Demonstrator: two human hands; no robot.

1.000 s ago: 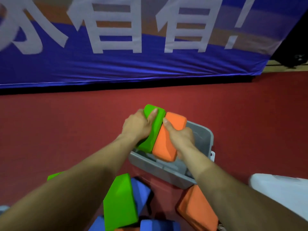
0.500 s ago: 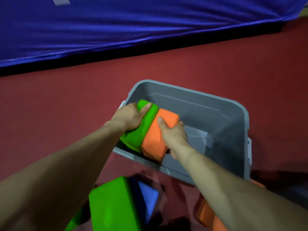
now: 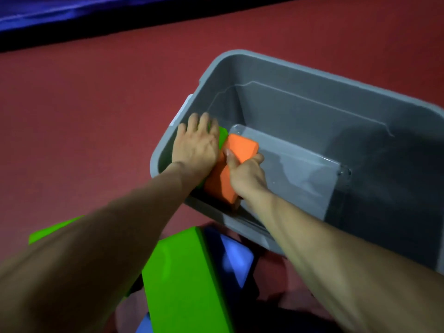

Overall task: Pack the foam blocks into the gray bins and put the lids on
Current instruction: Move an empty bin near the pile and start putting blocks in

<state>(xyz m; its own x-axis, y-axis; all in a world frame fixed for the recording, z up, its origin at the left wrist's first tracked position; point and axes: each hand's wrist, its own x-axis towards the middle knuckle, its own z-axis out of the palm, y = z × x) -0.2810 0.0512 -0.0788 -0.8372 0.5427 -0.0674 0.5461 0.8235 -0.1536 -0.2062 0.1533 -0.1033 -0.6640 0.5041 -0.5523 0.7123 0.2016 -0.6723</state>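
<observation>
- The gray bin [image 3: 300,68] sits on the red floor [image 3: 84,116], lid off, with its near-left corner right under the person's arms.
- Two foam blocks stand side by side in that corner, touching: the green block [image 3: 223,138] against the left wall, the orange block [image 3: 240,146] just to its right.
- The left hand [image 3: 195,145] lies on top of the green block, fingers stretched out and spread, covering most of it.
- The right hand [image 3: 247,175] grips the orange block, thumb laid along its top face and fingers curled round its right side.
- A clear plastic panel [image 3: 300,169] lies inside the bin, just right of the orange block.
- Outside the bin, near its front wall, a loose green block [image 3: 185,280] leans against a blue block [image 3: 236,258].
- Another green piece [image 3: 48,233] peeks out from behind the left forearm.
- A blue cloth [image 3: 48,13] runs along the far edge of the floor.
</observation>
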